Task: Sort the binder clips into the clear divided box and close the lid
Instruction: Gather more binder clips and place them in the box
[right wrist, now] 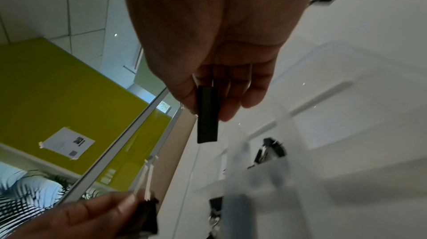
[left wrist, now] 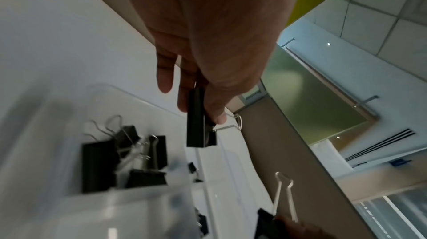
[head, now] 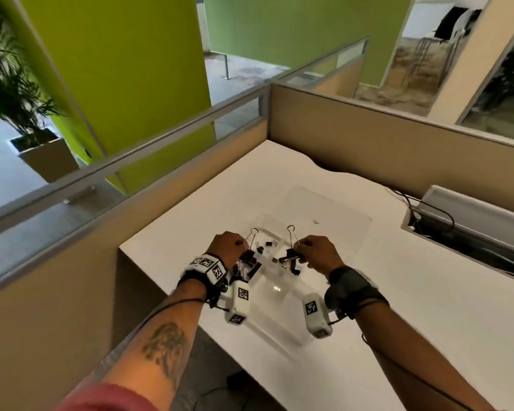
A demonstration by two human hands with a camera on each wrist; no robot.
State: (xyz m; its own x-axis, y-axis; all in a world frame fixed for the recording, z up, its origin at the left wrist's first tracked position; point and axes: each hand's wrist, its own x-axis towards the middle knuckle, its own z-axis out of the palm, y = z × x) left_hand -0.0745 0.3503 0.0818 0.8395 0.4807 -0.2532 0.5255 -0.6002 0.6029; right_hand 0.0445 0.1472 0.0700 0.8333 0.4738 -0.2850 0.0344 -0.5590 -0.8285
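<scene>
Both hands hover over the clear divided box [head: 279, 310] on the white desk. My left hand [head: 227, 244] pinches a large black binder clip [left wrist: 200, 124] by its wire handles, which stick up [head: 251, 235]. My right hand [head: 315, 250] pinches another large black binder clip [right wrist: 207, 115], its handles [head: 293, 234] also upright. Several large black clips [left wrist: 120, 159] lie in one compartment below the left hand. Small clips [head: 267, 246] lie in a far compartment. The box's clear lid [head: 333, 212] lies open flat behind it.
Beige cubicle partitions [head: 368, 149] wall the desk [head: 428, 307] at the back and left. A cable tray with black wires [head: 457, 223] sits at the right rear. The desk's front-left edge [head: 220, 336] drops off near my left forearm.
</scene>
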